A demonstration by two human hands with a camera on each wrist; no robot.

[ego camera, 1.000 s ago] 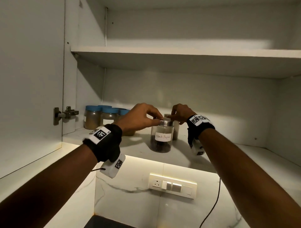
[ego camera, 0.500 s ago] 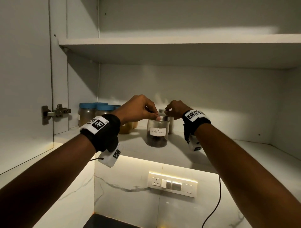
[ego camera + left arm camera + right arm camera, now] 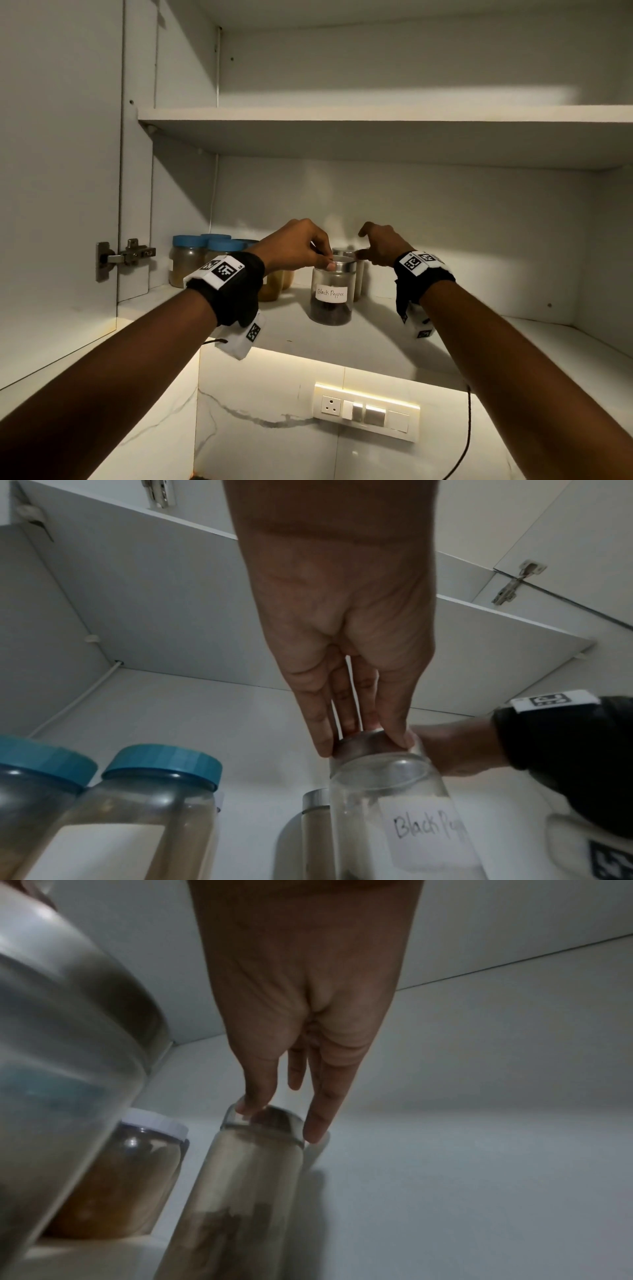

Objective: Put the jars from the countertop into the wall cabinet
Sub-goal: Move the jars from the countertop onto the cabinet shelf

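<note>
Left hand [image 3: 297, 244]: fingertips pinch the steel lid of the pepper jar [image 3: 331, 295], which stands upright on the lower shelf [image 3: 376, 337] near its front.
Right hand [image 3: 380, 247]: fingertips rest at the lid rim of the slim jar [image 3: 240, 1191] just behind; a full grip, I cannot tell.
Handling: glass (breakable, likely smooth); a hold round the body seems safer than the lid.
Label: handwritten "Black Pepper".
Far left: blue-lid jars [image 3: 195, 260] stand grouped.
</note>
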